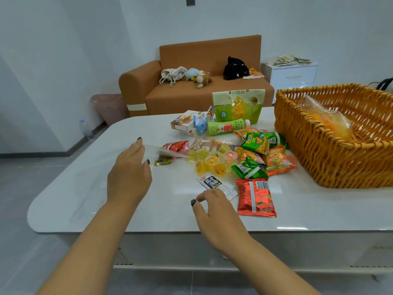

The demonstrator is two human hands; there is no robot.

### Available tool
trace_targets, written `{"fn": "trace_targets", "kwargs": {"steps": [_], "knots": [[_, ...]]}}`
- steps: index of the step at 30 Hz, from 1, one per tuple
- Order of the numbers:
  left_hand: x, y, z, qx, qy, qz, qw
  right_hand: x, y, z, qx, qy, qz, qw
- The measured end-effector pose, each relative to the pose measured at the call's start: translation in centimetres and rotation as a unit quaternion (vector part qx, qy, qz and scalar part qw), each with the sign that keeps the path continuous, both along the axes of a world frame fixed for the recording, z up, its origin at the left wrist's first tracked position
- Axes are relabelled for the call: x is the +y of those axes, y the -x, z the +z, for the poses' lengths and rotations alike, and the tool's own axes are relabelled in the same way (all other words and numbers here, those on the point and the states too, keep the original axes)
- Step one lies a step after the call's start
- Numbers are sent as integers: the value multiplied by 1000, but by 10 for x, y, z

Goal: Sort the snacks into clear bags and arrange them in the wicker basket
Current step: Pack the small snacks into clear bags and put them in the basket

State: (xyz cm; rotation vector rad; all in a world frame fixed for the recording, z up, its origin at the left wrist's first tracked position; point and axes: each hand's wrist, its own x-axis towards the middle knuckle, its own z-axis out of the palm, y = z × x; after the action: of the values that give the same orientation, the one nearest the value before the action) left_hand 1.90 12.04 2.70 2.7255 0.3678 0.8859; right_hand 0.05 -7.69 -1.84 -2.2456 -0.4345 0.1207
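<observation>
Sachet (pixel 214 184) pinched by my right hand (pixel 209 206); left hand (pixel 129 169), fingers relaxed, should spread clear bag (pixel 153 151) mouth first.

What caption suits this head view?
Two hands reach toward snacks on a white table beside a wicker basket.

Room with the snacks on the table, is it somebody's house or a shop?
Most likely a living room in a home. Behind the white table stands an orange sofa with stuffed toys on it, and a white bedside-style drawer cabinet sits by the wall.
</observation>
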Motion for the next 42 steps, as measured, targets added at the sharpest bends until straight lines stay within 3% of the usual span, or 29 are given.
{"fn": "trace_targets", "kwargs": {"steps": [7,12,17,23,26,28,31,32,35,36,38,40,42], "knots": [[-35,34,31,-227,71,-95,967,-26,-3,18,0,-88,-49,995],[-73,64,46,-270,326,-137,895,-48,0,33,40,-215,-112,969],[-87,81,38,-241,567,-124,778,-75,9,45,78,-287,-172,939],[-87,93,16,-225,783,-44,578,-95,23,37,249,-336,-239,876],[-83,94,12,-221,812,-30,539,-98,27,37,289,-396,-202,848],[-82,94,8,-201,810,-25,551,-99,24,41,254,-433,-183,845],[-78,90,-8,-111,775,-13,622,-100,19,47,179,-445,-183,858],[-76,88,-14,-72,750,-5,658,-102,17,47,167,-433,-188,866],[-78,83,-22,41,557,49,828,-107,8,45,117,-337,-180,917],[-80,83,-23,45,472,58,878,-109,5,46,99,-291,-161,938],[-86,82,-25,-10,324,17,946,-113,2,47,91,-200,-109,969],[-87,80,-34,-55,184,-106,976,-115,-1,48,112,-139,-63,982],[-87,79,-48,-6,73,-245,967,-114,-3,49,141,-85,-18,986]]}}
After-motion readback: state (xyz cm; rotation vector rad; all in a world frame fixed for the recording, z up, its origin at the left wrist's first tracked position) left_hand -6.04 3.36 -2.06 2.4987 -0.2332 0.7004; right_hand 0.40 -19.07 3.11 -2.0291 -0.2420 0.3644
